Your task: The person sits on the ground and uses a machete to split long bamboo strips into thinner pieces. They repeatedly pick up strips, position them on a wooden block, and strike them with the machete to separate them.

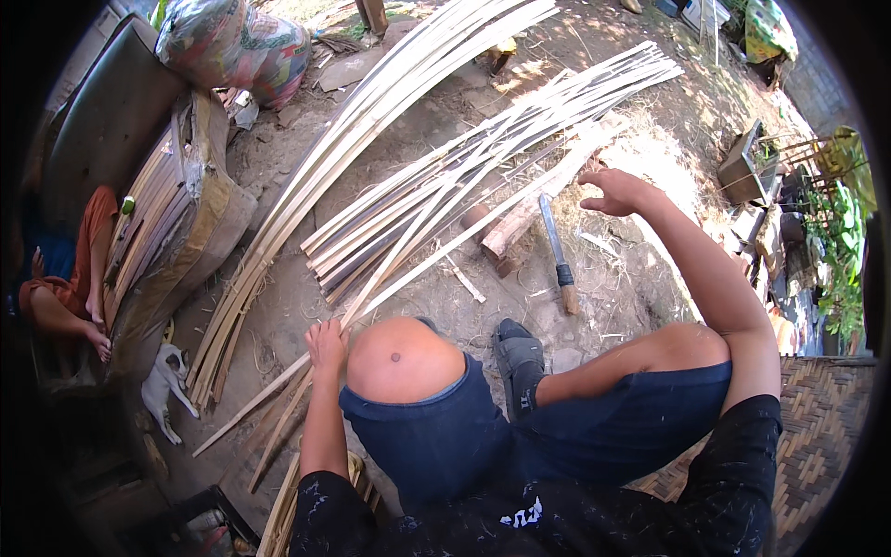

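Your left hand (325,345) looks closed around a long pale strip (436,257) beside your left knee (401,360); whether it grips a second strip too, you cannot tell from here. That strip slants from the near left, past the knee, toward the far right, along the near side of the middle pile (492,153). Your right hand (613,192) is open and seems empty, fingers loosely bent, out near the strip's far part.

To handle this length well, hold the left grip firm but light, so the strip can pivot without bowing. Support its far part with your right hand before shifting it, since something this slender probably whips or snags on the crossing pieces. Mind the machete (560,255) lying bare between the wooden block (513,229) and your right side; reach around its blade, and watch the edges for splinters.
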A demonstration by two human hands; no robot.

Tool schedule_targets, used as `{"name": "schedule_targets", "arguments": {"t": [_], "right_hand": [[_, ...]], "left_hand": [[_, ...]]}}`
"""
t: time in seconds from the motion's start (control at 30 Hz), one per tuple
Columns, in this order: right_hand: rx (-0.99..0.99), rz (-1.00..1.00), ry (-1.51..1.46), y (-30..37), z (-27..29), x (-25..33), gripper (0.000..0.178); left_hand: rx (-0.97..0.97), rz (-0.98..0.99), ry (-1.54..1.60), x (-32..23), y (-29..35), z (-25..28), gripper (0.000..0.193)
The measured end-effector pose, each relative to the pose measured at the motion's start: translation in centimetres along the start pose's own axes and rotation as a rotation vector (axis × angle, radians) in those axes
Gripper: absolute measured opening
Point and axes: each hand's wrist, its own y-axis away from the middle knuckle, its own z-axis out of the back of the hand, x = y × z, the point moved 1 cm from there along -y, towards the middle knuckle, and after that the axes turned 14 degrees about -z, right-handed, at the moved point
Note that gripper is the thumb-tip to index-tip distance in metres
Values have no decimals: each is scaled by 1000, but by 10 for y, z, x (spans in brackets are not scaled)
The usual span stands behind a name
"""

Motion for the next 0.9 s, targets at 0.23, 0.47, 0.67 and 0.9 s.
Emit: {"name": "schedule_targets", "arguments": {"t": [0.23,0.47,0.67,0.9], "right_hand": [[187,-47,-22,3,7,18,54],[354,159,-973,24,-4,129,98],[70,18,-2002,10,56,193,55],[-452,-240,-2313,-11,114,85,34]], "left_hand": [[-355,25,231,-12,-30,103,26],[-173,-80,503,-112,-112,226,31],[-141,-313,667,-166,-149,220,70],[-113,-219,448,-156,-85,223,137]]}}
